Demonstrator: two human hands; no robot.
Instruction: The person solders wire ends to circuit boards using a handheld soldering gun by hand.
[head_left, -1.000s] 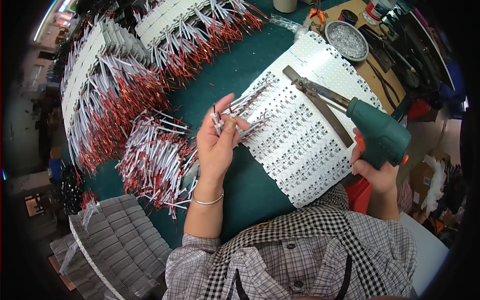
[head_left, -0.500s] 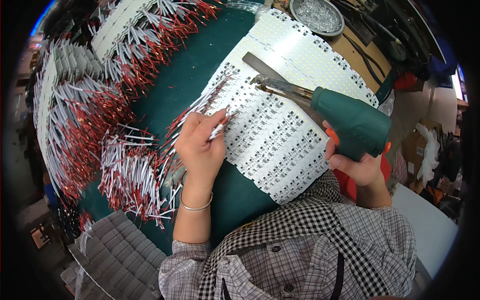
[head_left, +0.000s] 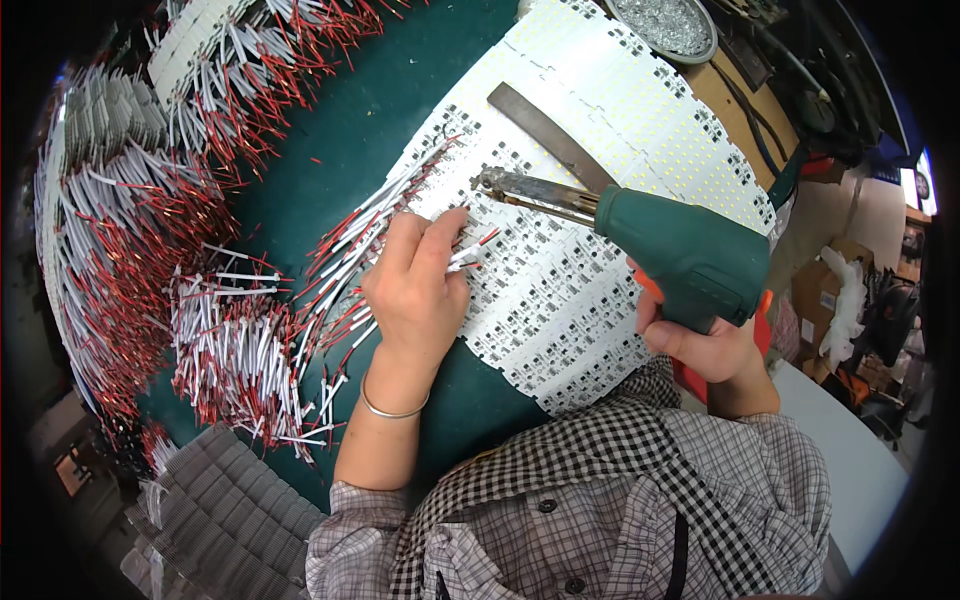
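Observation:
My left hand point(head_left: 415, 292) is closed on a few short red-and-white wires point(head_left: 468, 252), whose ends stick out past the fingers over the circuit boards. Its index fingertip reaches the white panel of circuit boards point(head_left: 545, 320), dotted with small black parts. In my right hand point(head_left: 705, 350) is a green soldering gun point(head_left: 685, 255), gripped by its handle with a finger at the orange trigger. Its dark tip points left, close above the panel and just beyond my left fingers. Along the panel's left side runs a row of similar wires point(head_left: 365, 215).
A dark metal strip point(head_left: 550, 135) lies across the panel. Loose wires point(head_left: 240, 365) are heaped at left, beside large wired stacks point(head_left: 120, 250). A round bowl point(head_left: 665, 28) of silvery bits stands at the back. Grey ribbed stacks point(head_left: 225, 510) sit at near left.
The soldering gun has shifted left and its tip no longer overlaps the metal strip. My left fingers have loosened from a tight pinch, with the index finger stretched forward and the wires fanned out.

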